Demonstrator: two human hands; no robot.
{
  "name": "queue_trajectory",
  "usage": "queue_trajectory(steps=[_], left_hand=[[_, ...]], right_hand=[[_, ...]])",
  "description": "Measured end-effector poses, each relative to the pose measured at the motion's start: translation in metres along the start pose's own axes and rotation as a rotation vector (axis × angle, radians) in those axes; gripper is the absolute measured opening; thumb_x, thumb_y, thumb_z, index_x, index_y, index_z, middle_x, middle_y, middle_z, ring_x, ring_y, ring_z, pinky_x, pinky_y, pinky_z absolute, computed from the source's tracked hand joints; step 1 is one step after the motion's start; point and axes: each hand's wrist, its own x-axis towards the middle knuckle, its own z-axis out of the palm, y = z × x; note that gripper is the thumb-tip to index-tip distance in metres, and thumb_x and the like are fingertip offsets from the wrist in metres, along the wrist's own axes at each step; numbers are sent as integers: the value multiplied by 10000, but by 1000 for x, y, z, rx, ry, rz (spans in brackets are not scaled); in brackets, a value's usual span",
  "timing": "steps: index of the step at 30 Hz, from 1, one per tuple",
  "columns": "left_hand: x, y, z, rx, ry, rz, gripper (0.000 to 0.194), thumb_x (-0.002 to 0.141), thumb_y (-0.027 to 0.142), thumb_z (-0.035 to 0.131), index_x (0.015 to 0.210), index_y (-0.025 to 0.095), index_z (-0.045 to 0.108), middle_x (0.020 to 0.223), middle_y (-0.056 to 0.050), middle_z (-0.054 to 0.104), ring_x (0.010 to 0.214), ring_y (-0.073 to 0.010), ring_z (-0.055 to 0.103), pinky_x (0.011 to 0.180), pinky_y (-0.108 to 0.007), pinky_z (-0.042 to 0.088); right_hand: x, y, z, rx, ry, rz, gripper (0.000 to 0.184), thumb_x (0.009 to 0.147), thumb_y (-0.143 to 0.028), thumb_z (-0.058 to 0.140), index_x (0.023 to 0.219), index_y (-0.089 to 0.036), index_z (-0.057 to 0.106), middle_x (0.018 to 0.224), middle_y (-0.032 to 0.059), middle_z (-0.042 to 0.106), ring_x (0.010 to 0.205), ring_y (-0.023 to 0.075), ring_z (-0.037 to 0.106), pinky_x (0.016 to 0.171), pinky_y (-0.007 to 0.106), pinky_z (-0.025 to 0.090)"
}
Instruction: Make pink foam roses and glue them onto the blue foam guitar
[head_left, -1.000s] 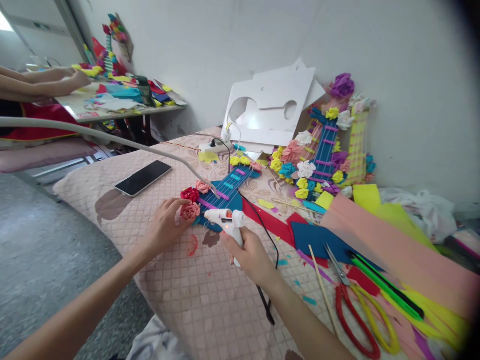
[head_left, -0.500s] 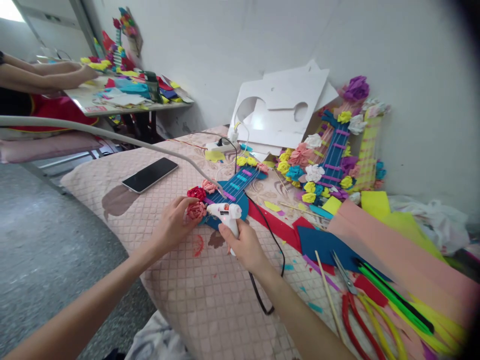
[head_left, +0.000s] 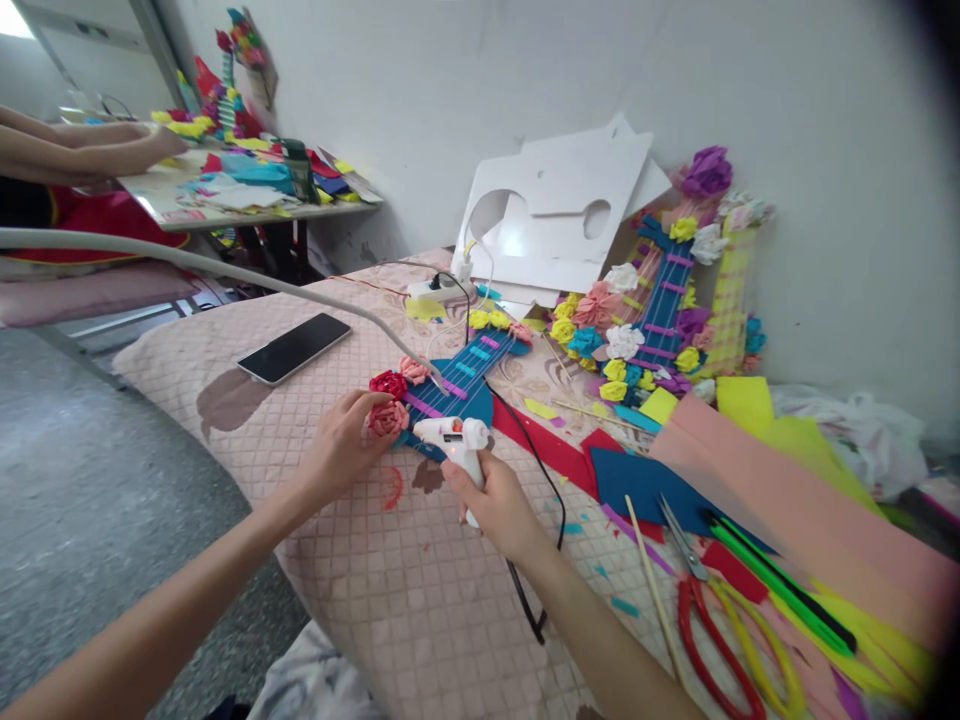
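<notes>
My right hand [head_left: 501, 505] is closed round a white glue gun [head_left: 454, 441], its nozzle pointing left at the edge of a small blue paper guitar [head_left: 457, 385] lying on the pink quilted surface. My left hand [head_left: 341, 445] pinches a pink paper rose [head_left: 388, 416] against the guitar's lower left edge. A dark red rose [head_left: 388, 382] and another pink rose [head_left: 414, 369] sit on the same edge just above. The gun's black cord [head_left: 536, 470] trails back toward me.
A black phone [head_left: 294, 347] lies left of the guitar. Flower-covered paper guitars [head_left: 660, 300] and white card cut-outs [head_left: 562, 215] lean on the wall. Red-handled scissors [head_left: 709, 620], a stick, green pens and coloured paper sheets [head_left: 787, 500] lie at right. Another person's arms [head_left: 82, 150] rest on a far table.
The glue gun has drawn back slightly from the rose toward me, then settled beside the guitar's edge. My left hand stays on the pink rose.
</notes>
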Motion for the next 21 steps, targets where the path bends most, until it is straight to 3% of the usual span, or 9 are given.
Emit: queue_trajectory(steps=[5, 11, 15, 21], left_hand=[[0, -2, 1, 18, -8, 2, 308, 816, 317, 586, 1103, 223, 526, 1076, -79, 588, 971, -249, 581, 819, -403, 483], [0, 0, 0, 22, -23, -13, 312, 813, 326, 592, 1099, 215, 535, 1088, -84, 580, 975, -257, 576, 836, -420, 481], [-1, 0, -2, -4, -17, 24, 390, 791, 334, 624, 1150, 229, 513, 1128, -85, 561, 1024, -265, 557, 874, -437, 471], [-9, -7, -15, 38, -25, 26, 476, 789, 366, 632, 1219, 255, 462, 1187, -85, 531, 1105, -275, 520, 934, -459, 438]], right_hand=[[0, 2, -1, 57, -56, 19, 281, 854, -459, 531, 813, -182, 524, 473, -65, 480, 365, 74, 435, 346, 170, 326], [-27, 8, -28, 250, -158, 92, 337, 855, -515, 513, 877, -179, 530, 461, -63, 505, 353, 72, 406, 336, 168, 290], [-50, 7, -53, 326, -65, 93, 353, 862, -518, 507, 909, -170, 540, 480, -49, 522, 346, 66, 388, 334, 173, 279], [-65, 2, -91, 344, 185, 18, 303, 855, -503, 529, 838, -200, 512, 483, -42, 506, 376, 92, 397, 368, 208, 285]])
